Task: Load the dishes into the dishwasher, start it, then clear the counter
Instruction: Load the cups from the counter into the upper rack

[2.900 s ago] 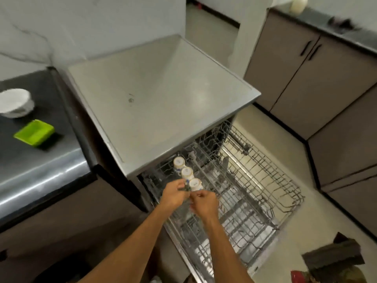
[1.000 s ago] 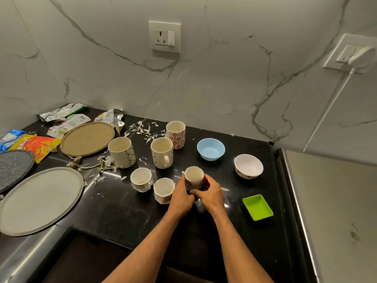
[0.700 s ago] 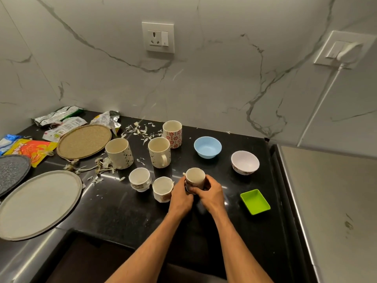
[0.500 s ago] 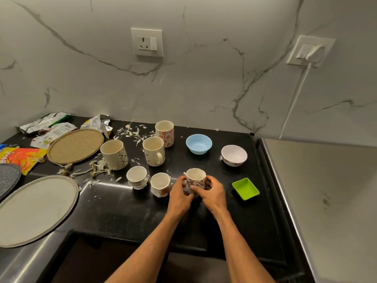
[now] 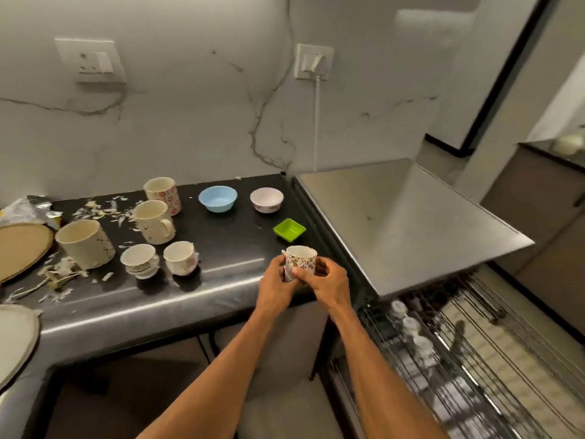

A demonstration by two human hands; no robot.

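A small white teacup with a flower pattern (image 5: pixel 300 258) is lifted above the black counter's (image 5: pixel 221 280) front right corner. My left hand (image 5: pixel 276 283) and my right hand (image 5: pixel 329 282) both grip it from either side. Two more small cups (image 5: pixel 139 260) (image 5: pixel 180 257) stand on the counter to the left. Behind them are three mugs (image 5: pixel 84 243) (image 5: pixel 153 220) (image 5: pixel 162 191). A blue bowl (image 5: pixel 217 198), a white bowl (image 5: pixel 266 199) and a green square dish (image 5: pixel 289 229) sit near the back right. The dishwasher's pulled-out rack (image 5: pixel 468 359) at lower right holds several cups (image 5: pixel 411 326).
The dishwasher's steel top (image 5: pixel 405 223) is right of the counter. Peelings and scraps (image 5: pixel 63 270) litter the counter's left part, beside a round woven mat (image 5: pixel 19 248) and a grey plate (image 5: pixel 12 340). Wall sockets (image 5: pixel 313 61) hang above; cabinets (image 5: pixel 544 201) stand at far right.
Earlier both hands were at the dishwasher rack. Then they took hold of the flowered cup on the counter, lifted it and carried it right toward the counter's corner as my view turned right.
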